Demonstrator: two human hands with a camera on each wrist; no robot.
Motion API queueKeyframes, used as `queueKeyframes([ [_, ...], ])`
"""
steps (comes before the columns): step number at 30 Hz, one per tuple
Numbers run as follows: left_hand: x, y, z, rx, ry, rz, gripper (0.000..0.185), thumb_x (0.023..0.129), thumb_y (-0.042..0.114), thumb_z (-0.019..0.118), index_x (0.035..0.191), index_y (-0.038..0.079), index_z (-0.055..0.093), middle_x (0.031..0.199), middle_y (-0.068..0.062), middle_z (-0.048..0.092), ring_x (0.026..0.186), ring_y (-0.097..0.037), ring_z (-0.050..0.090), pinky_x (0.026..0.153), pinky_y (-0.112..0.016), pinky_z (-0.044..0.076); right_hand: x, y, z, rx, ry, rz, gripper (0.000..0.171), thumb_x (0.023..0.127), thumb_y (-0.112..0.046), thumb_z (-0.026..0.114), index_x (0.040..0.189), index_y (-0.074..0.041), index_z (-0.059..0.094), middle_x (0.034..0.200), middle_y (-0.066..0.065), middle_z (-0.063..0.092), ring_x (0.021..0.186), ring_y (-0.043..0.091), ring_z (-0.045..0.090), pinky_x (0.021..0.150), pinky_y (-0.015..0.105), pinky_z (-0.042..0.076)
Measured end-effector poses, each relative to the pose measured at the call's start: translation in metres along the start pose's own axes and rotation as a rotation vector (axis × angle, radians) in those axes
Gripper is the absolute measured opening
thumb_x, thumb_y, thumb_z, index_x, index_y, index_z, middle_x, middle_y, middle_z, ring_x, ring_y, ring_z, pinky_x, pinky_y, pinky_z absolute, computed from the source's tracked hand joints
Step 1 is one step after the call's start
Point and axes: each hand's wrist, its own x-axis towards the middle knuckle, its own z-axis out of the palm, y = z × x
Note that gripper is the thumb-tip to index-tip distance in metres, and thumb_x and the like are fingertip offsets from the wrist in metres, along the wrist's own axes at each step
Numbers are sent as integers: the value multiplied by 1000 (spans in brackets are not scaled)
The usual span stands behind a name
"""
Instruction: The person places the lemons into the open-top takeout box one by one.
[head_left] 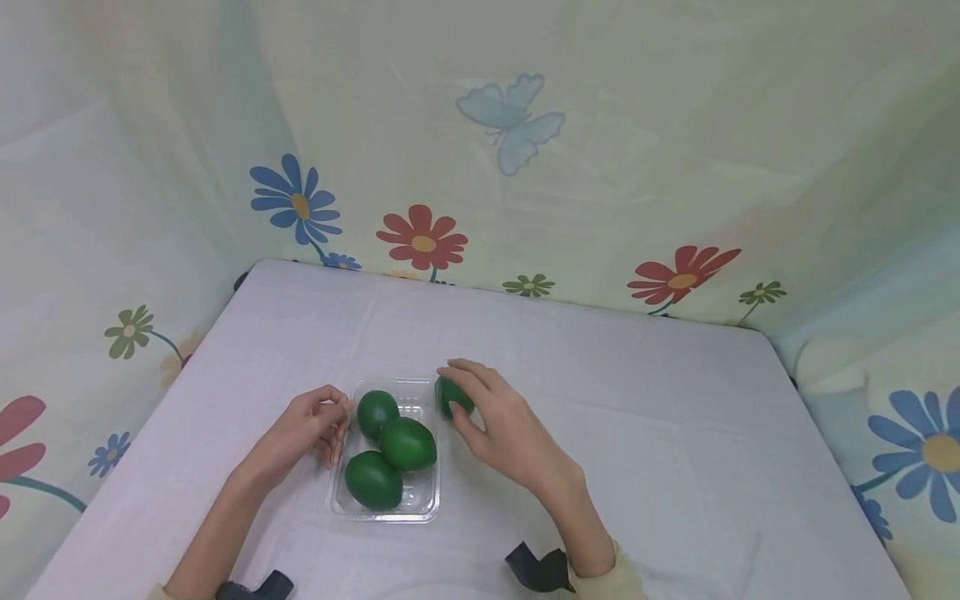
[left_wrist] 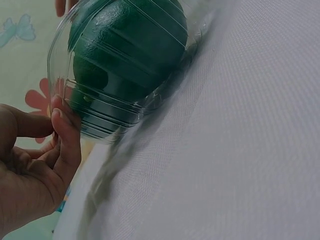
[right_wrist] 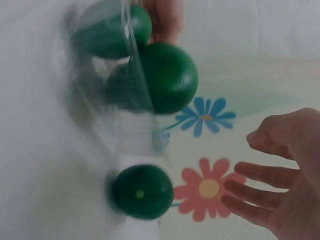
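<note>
Right hand (head_left: 501, 421), fingers spread, is reaching over loose avocado (head_left: 452, 395); left hand (head_left: 311, 425), loosely curled, is steadying tray (head_left: 422, 501). Close fully before lifting.

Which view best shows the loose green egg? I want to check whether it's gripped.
The right wrist view: the loose green egg lies on the cloth, the right hand apart. Head view hides it partly; left wrist misses it.

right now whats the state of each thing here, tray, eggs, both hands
clear plastic tray: open, no lid, flat on the table, three green eggs inside
three green eggs: lying in the tray, touching
fourth green egg: outside the tray, on the table by its far right corner
left hand: fingers curled, fingertips against the tray's left wall
right hand: open, cupped around the fourth egg
</note>
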Motion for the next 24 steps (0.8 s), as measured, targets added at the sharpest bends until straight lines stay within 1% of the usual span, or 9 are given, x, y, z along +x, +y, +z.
queueKeyframes([
  [2,0,0,-1,-2,2,0,25,107,17,50,109,-9,50,69,-7,56,52,-16,56,51,-31,55,0,8,0,-20,1,35,49,94,-7,73,140,-10,58,145,12,58,134,27,57,106,40,53],
  [5,0,0,-1,-3,2,-1,26,107,17,50,109,-9,51,69,-8,56,53,-17,56,51,-31,55,0,19,4,-22,-56,107,55,91,-8,77,143,-10,56,147,14,55,135,31,55,106,45,53],
  [8,0,0,-1,-5,0,-2,27,107,18,51,109,-9,51,70,-8,56,53,-17,56,51,-31,55,0,27,16,-13,-126,176,62,89,-13,80,145,-11,53,150,17,51,135,36,54,105,48,53],
  [11,0,0,0,-12,-4,0,26,107,17,51,109,-9,51,70,-8,55,53,-17,56,51,-31,55,-1,34,32,-13,-160,213,66,88,-16,82,147,-12,51,151,20,50,133,39,55,102,50,55],
  [13,0,0,0,-17,-4,0,25,106,17,50,109,-9,51,70,-8,55,53,-17,56,51,-31,55,-2,38,42,-24,-158,220,68,88,-18,82,148,-12,49,150,20,50,130,39,56,100,50,56],
  [16,0,0,1,-19,-2,-1,25,106,16,50,109,-9,51,70,-8,55,53,-16,56,51,-31,55,-2,41,52,-35,-142,227,69,90,-19,80,150,-13,47,147,20,51,128,38,58,98,51,57],
  [20,0,0,1,-18,-2,-2,25,107,15,49,109,-10,51,70,-8,55,53,-16,56,51,-31,55,-2,42,57,-36,-112,238,67,92,-19,78,151,-14,46,144,20,53,125,37,60,97,50,58],
  [24,-1,0,0,-3,6,3,25,106,15,49,109,-9,52,70,-8,55,53,-17,56,51,-31,55,-1,44,61,-9,-94,237,66,93,-18,77,150,-13,46,144,21,53,126,36,60,100,48,56],
])
